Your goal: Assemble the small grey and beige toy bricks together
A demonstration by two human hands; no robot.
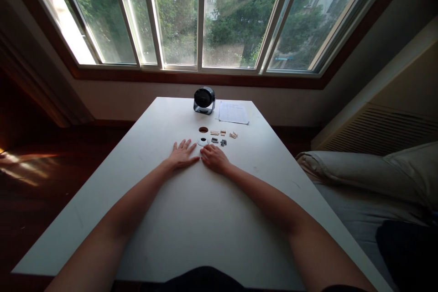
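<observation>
My left hand (183, 153) lies flat on the white table (205, 219), fingers spread, with nothing in it. Its thumb points toward my right hand (215, 158), a small gap between them. The right fingers are curled in against the tabletop; whatever may be under them is hidden. Just beyond my hands is a flat white ring (199, 143) with a dark centre. To its right sit two clusters of small dark grey pieces (214, 140). Behind those are several small groups of cream-coloured pieces (214, 132), too small to name.
A round hole (203, 130) in the tabletop shows brown beyond the ring. At the far edge stands a black round device (204, 99) on a bracket, beside printed paper sheets (234, 112). A cushioned seat (362, 182) is on the right; windows (236, 18) are ahead.
</observation>
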